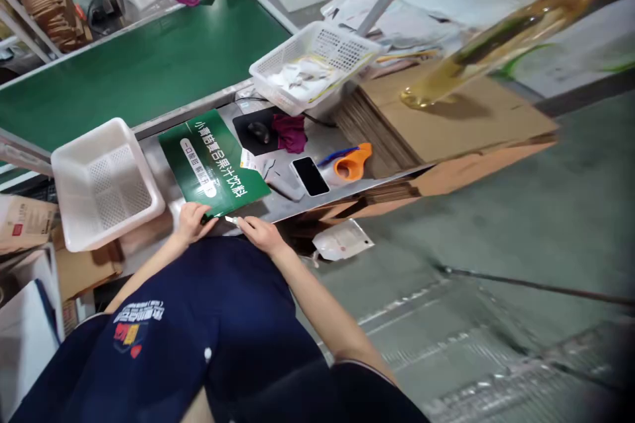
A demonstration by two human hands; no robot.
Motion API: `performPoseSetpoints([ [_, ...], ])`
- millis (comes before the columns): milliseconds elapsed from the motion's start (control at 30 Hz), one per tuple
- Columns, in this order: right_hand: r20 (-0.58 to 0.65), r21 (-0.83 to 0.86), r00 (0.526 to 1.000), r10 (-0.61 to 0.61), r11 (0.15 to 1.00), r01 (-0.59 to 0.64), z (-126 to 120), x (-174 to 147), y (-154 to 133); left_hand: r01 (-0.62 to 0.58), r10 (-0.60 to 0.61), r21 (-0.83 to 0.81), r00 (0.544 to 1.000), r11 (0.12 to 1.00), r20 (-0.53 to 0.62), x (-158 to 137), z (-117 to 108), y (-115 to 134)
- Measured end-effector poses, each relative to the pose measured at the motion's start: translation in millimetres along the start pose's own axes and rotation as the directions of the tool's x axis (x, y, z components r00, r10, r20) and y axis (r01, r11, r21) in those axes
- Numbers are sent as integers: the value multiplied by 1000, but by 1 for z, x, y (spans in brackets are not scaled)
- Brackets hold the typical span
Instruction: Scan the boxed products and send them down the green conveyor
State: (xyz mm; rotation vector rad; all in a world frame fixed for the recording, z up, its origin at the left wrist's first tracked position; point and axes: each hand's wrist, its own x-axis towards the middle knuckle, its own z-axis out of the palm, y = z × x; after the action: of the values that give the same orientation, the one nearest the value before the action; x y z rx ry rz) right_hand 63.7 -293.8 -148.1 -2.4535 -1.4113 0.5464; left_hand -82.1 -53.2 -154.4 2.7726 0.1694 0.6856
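Note:
A flat green carton (213, 162) with white lettering lies on the metal worktable (317, 139) in front of me. My left hand (191, 221) rests on the carton's near corner, fingers curled over the edge. My right hand (258, 231) sits just beside it at the table's near edge, pinching a small pale object (231, 219) that points at that same corner; what the object is I cannot tell. Both forearms reach out past my dark blue shirt.
An empty white basket (102, 182) sits left of the carton, another basket (312, 63) with papers behind it. A black phone (310, 176), orange tape dispenser (353, 162), mouse (258, 132) and purple cloth (290, 132) lie on the table. Flat cardboard sheets (446, 119) are stacked right; a green conveyor belt (139, 66) runs behind. A blurred bottle of yellow liquid (496, 36) is upper right.

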Motion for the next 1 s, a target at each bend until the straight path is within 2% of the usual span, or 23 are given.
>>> performPoseSetpoints([
  [133,20,52,999,28,998,-29,-2,5,-6,-35,35,2,999,999,-11,0,5,-6],
  [333,30,95,996,78,992,-81,-4,10,-13,0,0,15,999,1000,-37,-4,7,-7],
  [467,-24,116,983,182,977,-178,-16,8,-3,3,0,24,995,1000,-101,-1,-4,0],
  [600,-100,193,974,205,964,-183,-36,-13,16,-65,64,3,979,998,-193,2,-15,8],
  [667,-180,250,951,252,947,-203,-45,-25,27,-63,62,3,977,998,-204,-1,-12,8],
  [733,-295,319,876,381,904,-286,-57,-33,41,-72,69,-10,975,997,-210,-5,-5,7],
  [767,-354,360,813,463,869,-339,-66,-34,51,-81,76,-16,973,997,-216,-7,0,7],
  [833,-455,444,654,604,791,-422,-95,-33,75,-87,77,-31,969,996,-233,-10,8,8],
  [867,-492,479,578,651,757,-444,-117,-32,91,-77,67,-32,965,996,-253,-11,12,10],
  [933,-551,526,455,700,714,-462,-174,-29,127,-27,23,-9,951,1000,-307,-9,17,13],
  [1000,-592,541,382,710,701,-465,-246,-25,167,55,-39,32,925,998,-379,-4,22,15],
])
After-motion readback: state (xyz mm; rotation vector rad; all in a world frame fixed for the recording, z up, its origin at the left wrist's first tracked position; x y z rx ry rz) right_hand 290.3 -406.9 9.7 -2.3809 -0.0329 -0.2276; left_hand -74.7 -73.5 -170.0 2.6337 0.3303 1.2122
